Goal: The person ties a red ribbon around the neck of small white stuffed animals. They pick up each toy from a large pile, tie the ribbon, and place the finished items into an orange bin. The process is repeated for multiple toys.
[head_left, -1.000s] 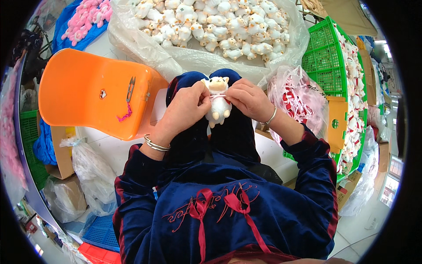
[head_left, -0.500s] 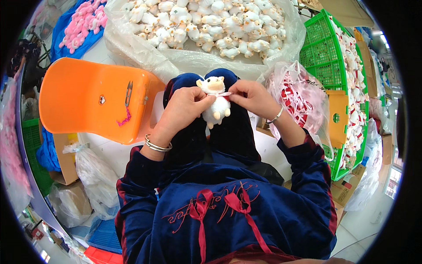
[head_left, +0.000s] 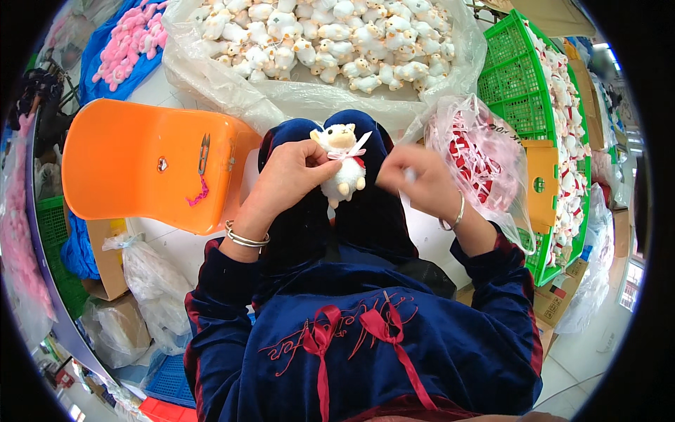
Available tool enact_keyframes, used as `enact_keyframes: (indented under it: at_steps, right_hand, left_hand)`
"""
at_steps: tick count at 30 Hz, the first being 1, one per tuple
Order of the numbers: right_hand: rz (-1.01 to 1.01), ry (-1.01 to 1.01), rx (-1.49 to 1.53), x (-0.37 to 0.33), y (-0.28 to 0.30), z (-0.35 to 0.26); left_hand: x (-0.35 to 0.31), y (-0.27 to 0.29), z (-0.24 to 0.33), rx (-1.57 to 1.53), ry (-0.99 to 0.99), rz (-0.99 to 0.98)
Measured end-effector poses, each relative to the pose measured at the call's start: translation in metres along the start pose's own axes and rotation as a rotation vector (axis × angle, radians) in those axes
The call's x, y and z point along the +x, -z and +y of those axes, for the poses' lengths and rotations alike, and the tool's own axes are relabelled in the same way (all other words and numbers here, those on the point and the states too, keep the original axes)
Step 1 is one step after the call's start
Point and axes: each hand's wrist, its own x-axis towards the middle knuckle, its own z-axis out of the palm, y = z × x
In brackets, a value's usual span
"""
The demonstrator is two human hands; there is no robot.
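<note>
Cluttered workroom floor fills the frame, with bags and crates all round the seated person's dark blue knees; just above the centre a small white plush lamb (head_left: 343, 160) stands upright over the knees, a pale pink ribbon tied at its neck. Left hand (head_left: 285, 176) grips the lamb from the left, fingers curled around its body, two silver bangles (head_left: 246, 238) on the wrist; right hand (head_left: 420, 184) sits just right of the toy, apart from it, fingers pinched together on something too small and blurred to make out, a bracelet on that wrist too. Left of centre an orange plastic stool (head_left: 140, 172) carries thread snips (head_left: 203, 152) and a scrap of pink yarn (head_left: 197, 193); across the top a large clear plastic bag (head_left: 281, 91) holds a heap of white plush lambs (head_left: 316, 35); right of centre a smaller clear bag of red and white ribbons (head_left: 478, 158) leans against a green plastic crate (head_left: 513, 77); upper left, pink plush toys (head_left: 133, 39) lie on blue sheeting.
</note>
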Motion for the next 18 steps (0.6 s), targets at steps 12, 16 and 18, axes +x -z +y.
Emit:
enact_keyframes:
  at_steps: [12,16,18]
  right_hand:
    - [0.155,-0.082,0.268,0.033,-0.023,0.008]
    - [0.068,0.292,-0.006,0.017,-0.029,-0.001]
    - [0.035,0.319,-0.006,0.012,-0.032,0.002]
  left_hand:
    - [-0.001,0.001,0.002,-0.054,0.000,-0.023]
    - [0.000,0.002,-0.003,0.000,-0.022,-0.028]
    - [0.001,0.007,0.001,0.022,-0.014,-0.065]
